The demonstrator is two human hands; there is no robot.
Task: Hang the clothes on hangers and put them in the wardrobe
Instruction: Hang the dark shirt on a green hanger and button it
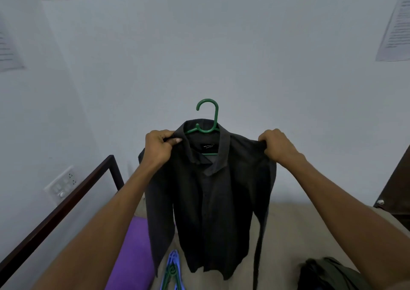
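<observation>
Both hands grip the shirt (213, 201) shoulders, left hand (158, 147) and right hand (278, 145) apart; I keep it spread so it seats squarely on the green hanger (208, 116), raised above the bed (288, 234).

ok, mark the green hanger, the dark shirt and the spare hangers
green hanger (214, 112), head view, hook stem.
dark shirt (213, 212), head view, front placket.
spare hangers (171, 272), head view, blue-green stack on the bed.
</observation>
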